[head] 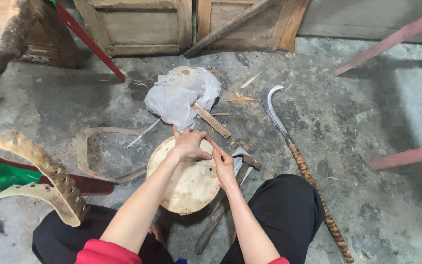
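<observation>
The round disc of pale hide [186, 183] lay flat between the person's knees, on top of something low that the picture hid, just above the concrete floor [367, 122]. Being round, it had no long axis of its own; what mattered was its far edge, the side pointing away from the body, since both hands met there. The left hand [190, 144] rested on that rim with the fingers curled down and the thumb pressed to the edge. The right hand [223, 164] sat just beside it on the right side of the rim, fingers pinched narrow on the edge or on something small there; what it pinched was too small to tell. The two hands nearly touched, so neither was clearly nearer the work.

A hammer [230, 188] lay partly under the disc's right side, its handle running back toward the person's right knee and its head pointing away. Further right a sickle [299, 161] lay on the floor, long axis running from near to far, curved blade at the far end. A crumpled white cloth [181, 95] lay beyond the disc, with a wooden stick [212, 121] against it.
</observation>
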